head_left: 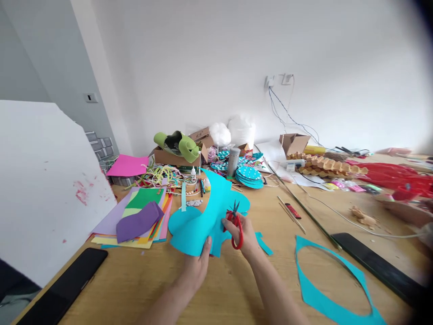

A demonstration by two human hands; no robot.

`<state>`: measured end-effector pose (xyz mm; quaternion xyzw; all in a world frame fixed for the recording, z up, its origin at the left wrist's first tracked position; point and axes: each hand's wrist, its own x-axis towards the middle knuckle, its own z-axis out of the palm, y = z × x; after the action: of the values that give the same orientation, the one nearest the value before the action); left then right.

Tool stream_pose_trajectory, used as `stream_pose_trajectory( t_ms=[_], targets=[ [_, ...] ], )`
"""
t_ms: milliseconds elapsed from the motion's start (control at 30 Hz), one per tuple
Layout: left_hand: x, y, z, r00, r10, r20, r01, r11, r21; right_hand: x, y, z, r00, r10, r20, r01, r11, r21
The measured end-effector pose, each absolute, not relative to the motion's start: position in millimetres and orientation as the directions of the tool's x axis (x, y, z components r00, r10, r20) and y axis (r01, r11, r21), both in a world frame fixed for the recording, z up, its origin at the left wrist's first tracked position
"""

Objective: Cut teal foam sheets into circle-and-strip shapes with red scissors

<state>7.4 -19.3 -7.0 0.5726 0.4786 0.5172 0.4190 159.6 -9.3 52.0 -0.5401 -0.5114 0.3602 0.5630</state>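
My left hand (198, 259) grips the lower edge of a curved blue sheet (209, 214), thumb on its front and the other fingers hidden behind it. My right hand (245, 232) holds a pair of scissors (237, 230) with red handles, their blades pointing up and slightly apart at the sheet's right side. A blue disc (241, 201) shows behind the sheet on the right, and another rounded blue piece (184, 217) lies to the left. A small blue strip (264, 244) rests on the table by my right wrist.
A blue offcut with a round hole (306, 289) lies at the right, beside a long black object (375, 264). Coloured sheets (138, 225) and a black phone (67, 284) are on the left. Dotted blue discs (249, 176), a grey cylinder (233, 162) and egg trays (324, 166) stand behind.
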Motion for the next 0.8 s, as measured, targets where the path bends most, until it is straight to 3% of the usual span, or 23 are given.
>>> stream_pose_trajectory(
  t_ms=[200, 333, 400, 467, 633, 800],
  targets=[
    [3, -20, 12, 0.223, 0.967, 0.126, -0.186, -0.085, 0.979, 162, -10, 50, 0.28, 0.928, 0.247, 0.198, 0.196, -0.96],
    [0, -11, 17, 0.102, 0.994, -0.043, -0.464, 0.086, 0.882, 163, -9, 48, 0.271, 0.927, 0.258, 0.211, 0.204, -0.956],
    [0, -8, 19, 0.131, 0.983, -0.13, -0.554, 0.181, 0.812, 163, -9, 49, 0.272, 0.928, 0.254, 0.211, 0.199, -0.957],
    [1, -5, 20, 0.173, 0.974, -0.147, -0.58, 0.221, 0.784, 162, -9, 49, 0.268, 0.931, 0.247, 0.211, 0.194, -0.958],
    [-1, -2, 23, 0.105, 0.993, -0.055, -0.599, 0.107, 0.794, 156, -9, 46, 0.162, 0.959, 0.233, 0.222, 0.194, -0.955],
    [-9, 3, 23, 0.028, 0.996, -0.088, -0.537, 0.089, 0.839, 145, -12, 35, -0.028, 0.979, 0.202, 0.429, 0.194, -0.882]
  ],
)
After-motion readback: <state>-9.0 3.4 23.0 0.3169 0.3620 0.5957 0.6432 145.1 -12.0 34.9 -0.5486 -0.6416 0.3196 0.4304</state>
